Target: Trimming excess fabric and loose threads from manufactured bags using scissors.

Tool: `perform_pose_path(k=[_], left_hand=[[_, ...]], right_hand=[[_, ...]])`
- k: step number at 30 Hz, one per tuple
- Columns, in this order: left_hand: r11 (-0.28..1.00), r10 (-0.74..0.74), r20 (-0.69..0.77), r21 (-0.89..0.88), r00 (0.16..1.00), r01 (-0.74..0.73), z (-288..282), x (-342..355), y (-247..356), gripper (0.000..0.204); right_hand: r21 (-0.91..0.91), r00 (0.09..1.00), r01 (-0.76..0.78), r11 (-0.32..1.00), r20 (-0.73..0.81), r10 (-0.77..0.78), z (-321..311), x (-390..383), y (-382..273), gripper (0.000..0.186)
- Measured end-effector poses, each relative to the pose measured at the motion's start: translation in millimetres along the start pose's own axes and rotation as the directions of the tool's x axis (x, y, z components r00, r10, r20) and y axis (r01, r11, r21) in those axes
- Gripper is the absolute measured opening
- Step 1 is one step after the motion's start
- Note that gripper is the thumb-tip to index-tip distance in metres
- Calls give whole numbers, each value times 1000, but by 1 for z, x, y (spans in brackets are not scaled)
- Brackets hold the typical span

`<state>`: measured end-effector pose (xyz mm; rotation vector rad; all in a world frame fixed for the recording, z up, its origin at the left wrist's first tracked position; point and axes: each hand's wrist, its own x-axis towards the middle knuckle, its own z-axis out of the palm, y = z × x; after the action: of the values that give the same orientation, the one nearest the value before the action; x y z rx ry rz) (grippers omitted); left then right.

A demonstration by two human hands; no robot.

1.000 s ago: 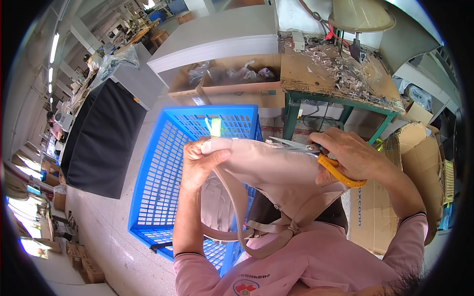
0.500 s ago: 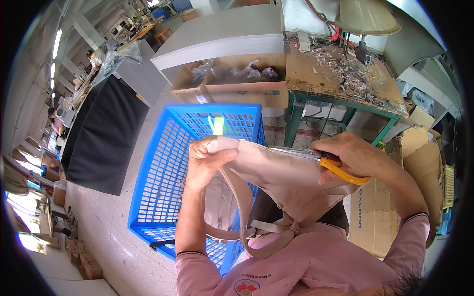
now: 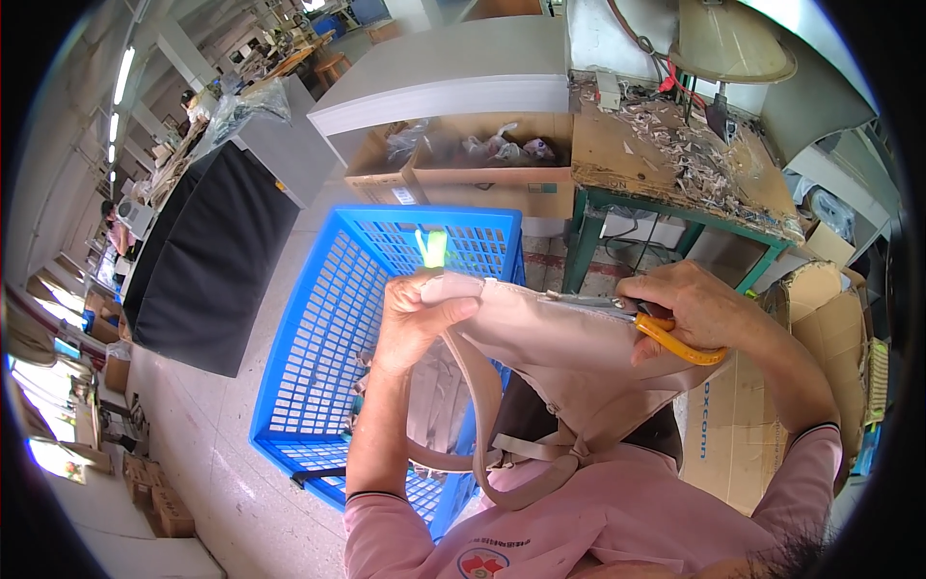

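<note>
A beige bag [image 3: 569,338] with straps hangs in front of my chest. My left hand [image 3: 410,328] pinches its upper left corner, thumb on the near side. In my right hand [image 3: 690,304] is a pair of scissors [image 3: 679,343] with orange handles, my fingers wrapped about the grips. Its metal blades lie along the bag's top edge and point left; the tips are partly hidden there. A knotted strap [image 3: 574,446] hangs low against my pink shirt.
Below my left arm stands a blue plastic basket [image 3: 313,328] with beige pieces inside and a bright green tag [image 3: 435,249] near its far wall. A scrap-littered workbench [image 3: 646,159] is at the far right. Cardboard boxes [image 3: 492,193] sit under a grey table [image 3: 444,77].
The whole scene has shifted slightly to the right in view. Less of the scissor blades shows along the bag's edge now. Both hands keep their holds.
</note>
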<state>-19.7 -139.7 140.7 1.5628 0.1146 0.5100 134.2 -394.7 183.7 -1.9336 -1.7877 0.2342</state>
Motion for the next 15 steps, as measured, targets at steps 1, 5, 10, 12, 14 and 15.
perform_pose_path(k=[1,5,10,12,14,15], left_hand=[[1000,0,0,-1,1000,0,-1,0,0,14],[999,10,44,30,999,-12,-4,-2,-3,15],[999,22,37,43,999,-23,-3,-2,-7,14],[999,-2,53,55,999,-1,-4,-2,-8,12],[999,-22,63,40,998,20,-8,-2,-15,12],[999,-43,77,25,996,41,-9,-1,-17,12]], right_hand=[[-27,999,25,999,-25,-26,1,-1,0,45],[-44,999,17,999,-50,-19,7,-4,-2,44],[-92,995,26,995,-90,-34,20,-4,5,43],[-91,996,2,996,-84,-10,28,-7,11,42],[-91,997,-18,996,-79,11,31,-8,12,42],[-93,995,-16,996,-103,6,32,-9,12,42]])
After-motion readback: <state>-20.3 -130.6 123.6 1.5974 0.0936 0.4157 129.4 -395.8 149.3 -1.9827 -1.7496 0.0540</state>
